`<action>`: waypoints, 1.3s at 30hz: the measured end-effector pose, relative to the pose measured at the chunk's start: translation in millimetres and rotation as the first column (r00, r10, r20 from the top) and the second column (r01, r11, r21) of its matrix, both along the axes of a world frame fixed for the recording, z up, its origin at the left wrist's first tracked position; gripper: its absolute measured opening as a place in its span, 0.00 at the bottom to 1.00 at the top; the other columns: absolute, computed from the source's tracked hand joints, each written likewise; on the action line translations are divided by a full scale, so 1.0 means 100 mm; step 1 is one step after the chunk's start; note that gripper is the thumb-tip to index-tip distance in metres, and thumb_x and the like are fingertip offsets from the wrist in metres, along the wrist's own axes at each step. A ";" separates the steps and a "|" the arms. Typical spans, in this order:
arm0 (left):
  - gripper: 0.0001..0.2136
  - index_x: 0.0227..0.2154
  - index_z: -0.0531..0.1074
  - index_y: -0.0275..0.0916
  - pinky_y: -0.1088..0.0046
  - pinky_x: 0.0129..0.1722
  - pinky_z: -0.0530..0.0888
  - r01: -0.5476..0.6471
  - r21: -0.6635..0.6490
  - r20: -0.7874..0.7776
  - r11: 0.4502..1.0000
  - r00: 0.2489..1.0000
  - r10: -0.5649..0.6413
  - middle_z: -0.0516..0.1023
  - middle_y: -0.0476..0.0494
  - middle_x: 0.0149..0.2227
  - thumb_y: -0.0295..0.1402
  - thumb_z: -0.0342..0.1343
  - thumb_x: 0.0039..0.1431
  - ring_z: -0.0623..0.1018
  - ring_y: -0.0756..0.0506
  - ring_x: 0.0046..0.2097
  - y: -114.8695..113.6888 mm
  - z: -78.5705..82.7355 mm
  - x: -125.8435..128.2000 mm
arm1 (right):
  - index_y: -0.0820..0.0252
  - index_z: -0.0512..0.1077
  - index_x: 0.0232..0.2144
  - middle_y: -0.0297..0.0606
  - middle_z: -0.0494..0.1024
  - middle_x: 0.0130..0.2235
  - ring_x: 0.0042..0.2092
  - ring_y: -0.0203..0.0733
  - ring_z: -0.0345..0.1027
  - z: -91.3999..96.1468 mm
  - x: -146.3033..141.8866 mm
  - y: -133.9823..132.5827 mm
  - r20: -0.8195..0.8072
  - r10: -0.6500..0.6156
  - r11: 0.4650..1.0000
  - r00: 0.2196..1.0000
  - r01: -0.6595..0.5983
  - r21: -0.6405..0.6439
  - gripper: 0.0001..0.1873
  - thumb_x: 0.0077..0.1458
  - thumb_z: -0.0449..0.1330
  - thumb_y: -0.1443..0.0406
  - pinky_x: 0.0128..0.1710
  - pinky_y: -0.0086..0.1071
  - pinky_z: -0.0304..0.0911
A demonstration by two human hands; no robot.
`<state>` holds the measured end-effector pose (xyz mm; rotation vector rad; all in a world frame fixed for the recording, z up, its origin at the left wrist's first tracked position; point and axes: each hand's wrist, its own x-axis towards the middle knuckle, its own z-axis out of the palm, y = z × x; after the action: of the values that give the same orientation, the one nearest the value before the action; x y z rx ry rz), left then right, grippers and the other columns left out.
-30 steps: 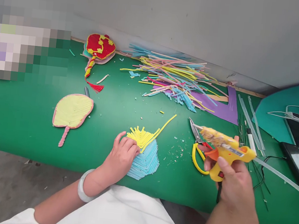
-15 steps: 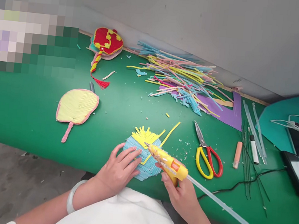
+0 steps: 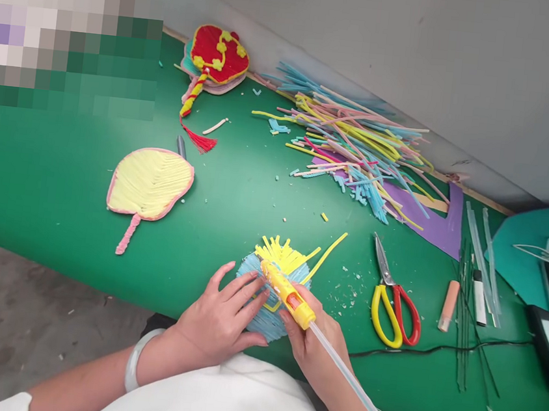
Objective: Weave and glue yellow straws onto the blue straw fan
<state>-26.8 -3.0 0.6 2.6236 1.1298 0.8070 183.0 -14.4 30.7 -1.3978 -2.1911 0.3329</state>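
A rounded panel of blue pipe cleaners (image 3: 262,324) lies at the table's near edge. Yellow pipe cleaner pieces (image 3: 280,252) fan out across its far side, and one long yellow strand (image 3: 331,254) sticks out past its right rim. My left hand (image 3: 224,311) rests on the panel's left part, fingers spread, holding it flat. In my right hand (image 3: 315,331) is a yellow hot glue gun (image 3: 285,288), its nozzle tilted down to the left over the base of the yellow pieces. A long clear glue stick (image 3: 349,377) trails from the gun's back. The gun hides part of the panel.
Scissors (image 3: 387,296) lie to the right, beside a marker (image 3: 479,298), an orange tube (image 3: 449,307) and thin wires (image 3: 461,343). A pile of pipe cleaners (image 3: 360,136) is behind. To the left are a yellow fan (image 3: 152,183) and a red fan (image 3: 220,56).
The glue gun has swung more upright, its back end moving left and toward me. My left hand stays on the panel. The whole view has shifted slightly.
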 end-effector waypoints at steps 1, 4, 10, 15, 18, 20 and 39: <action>0.26 0.54 0.73 0.34 0.49 0.69 0.48 0.000 -0.002 -0.001 1.000 1.000 0.000 0.78 0.34 0.55 0.52 0.51 0.67 0.74 0.38 0.58 0.00 0.00 0.00 | 0.59 0.60 0.60 0.46 0.81 0.47 0.42 0.44 0.81 0.00 -0.01 0.01 0.010 0.010 1.000 1.000 -0.010 0.002 0.19 0.70 0.50 0.62 0.37 0.33 0.77; 0.26 0.53 0.73 0.33 0.51 0.70 0.45 -0.001 -0.001 0.002 1.000 1.000 0.001 0.78 0.35 0.55 0.52 0.51 0.67 0.74 0.39 0.58 0.01 0.00 0.00 | 0.62 0.60 0.60 0.47 0.81 0.47 0.43 0.44 0.80 -0.02 -0.02 0.02 0.020 0.028 1.000 0.999 -0.028 -0.002 0.19 0.70 0.50 0.62 0.38 0.32 0.77; 0.27 0.52 0.74 0.32 0.51 0.70 0.44 -0.005 0.024 0.006 1.000 1.000 0.005 0.78 0.35 0.55 0.52 0.50 0.67 0.74 0.38 0.58 0.02 -0.01 0.00 | 0.62 0.59 0.60 0.48 0.80 0.48 0.47 0.44 0.79 -0.06 -0.02 0.01 0.034 0.034 0.999 0.999 -0.034 0.015 0.20 0.70 0.51 0.63 0.42 0.32 0.77; 0.27 0.51 0.75 0.32 0.51 0.70 0.44 -0.016 0.032 0.013 0.999 1.000 0.016 0.79 0.35 0.54 0.52 0.49 0.67 0.75 0.39 0.58 0.02 -0.01 0.01 | 0.62 0.58 0.60 0.47 0.80 0.47 0.45 0.43 0.79 -0.07 -0.03 0.02 0.060 0.030 0.999 0.998 -0.032 0.027 0.20 0.70 0.50 0.63 0.40 0.32 0.77; 0.26 0.51 0.75 0.32 0.52 0.70 0.44 -0.018 0.027 0.010 0.999 1.000 0.018 0.79 0.35 0.54 0.52 0.49 0.68 0.75 0.39 0.57 0.02 -0.01 0.01 | 0.62 0.58 0.60 0.47 0.81 0.46 0.44 0.43 0.80 -0.06 -0.03 0.01 0.065 0.027 0.999 0.997 -0.029 0.031 0.20 0.70 0.50 0.63 0.39 0.31 0.77; 0.26 0.51 0.75 0.32 0.52 0.70 0.45 -0.019 0.024 0.004 1.000 1.000 0.019 0.79 0.36 0.54 0.52 0.48 0.68 0.75 0.39 0.57 0.02 -0.01 0.01 | 0.62 0.58 0.60 0.47 0.81 0.46 0.44 0.43 0.80 -0.06 -0.03 0.01 0.063 0.031 0.999 0.998 -0.033 0.035 0.20 0.70 0.50 0.63 0.39 0.31 0.77; 0.25 0.51 0.75 0.33 0.50 0.69 0.47 -0.017 0.012 0.011 1.000 1.000 0.017 0.79 0.35 0.54 0.51 0.51 0.67 0.75 0.39 0.57 0.01 -0.02 0.01 | 0.63 0.60 0.59 0.47 0.81 0.43 0.40 0.43 0.80 -0.03 0.02 -0.05 0.076 0.027 0.999 0.997 -0.030 0.037 0.18 0.69 0.49 0.64 0.35 0.31 0.76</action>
<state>-25.8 -2.5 -1.8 2.6203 1.1492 0.8328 185.3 -19.0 28.0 -1.3806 -2.2685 0.2507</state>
